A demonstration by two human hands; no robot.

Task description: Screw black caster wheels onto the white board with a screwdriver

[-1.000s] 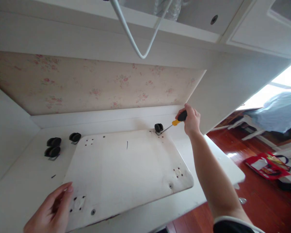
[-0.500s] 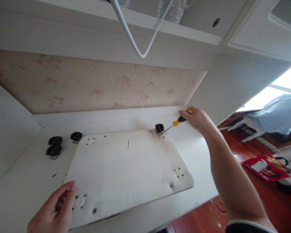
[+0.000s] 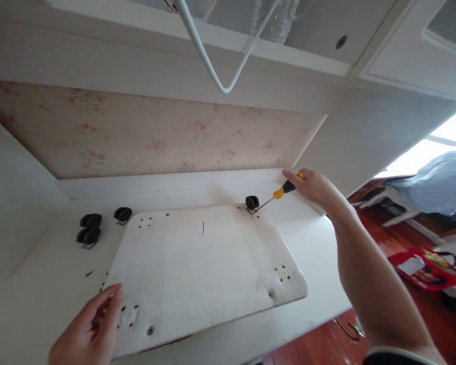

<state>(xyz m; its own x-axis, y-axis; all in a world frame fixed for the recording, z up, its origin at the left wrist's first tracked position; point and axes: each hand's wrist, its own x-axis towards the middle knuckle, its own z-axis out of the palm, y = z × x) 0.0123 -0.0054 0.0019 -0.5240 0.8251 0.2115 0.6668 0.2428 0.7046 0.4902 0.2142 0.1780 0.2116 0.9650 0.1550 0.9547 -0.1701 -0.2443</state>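
My right hand is wrapped round the yellow-and-black handle of a screwdriver. Its shaft slants down to the left, and the tip meets the metal plate of a black caster wheel at the far right corner of a white board. Small screw holes mark the other corners of the board. By the near left corner, my left hand is closed, thumb and fingertips pressed together. Whatever it may hold is too small or hidden to make out.
Loose casters lie on the white surface left of the board, one more near its far left corner. A small dark piece lies nearby. A white cable hangs overhead from the shelf. A red bag is on the floor at right.
The view has shifted slightly, so everything sits a little farther right and lower. The screwdriver tip stays at the caster plate, and my left hand keeps its pinch by the board's corner.
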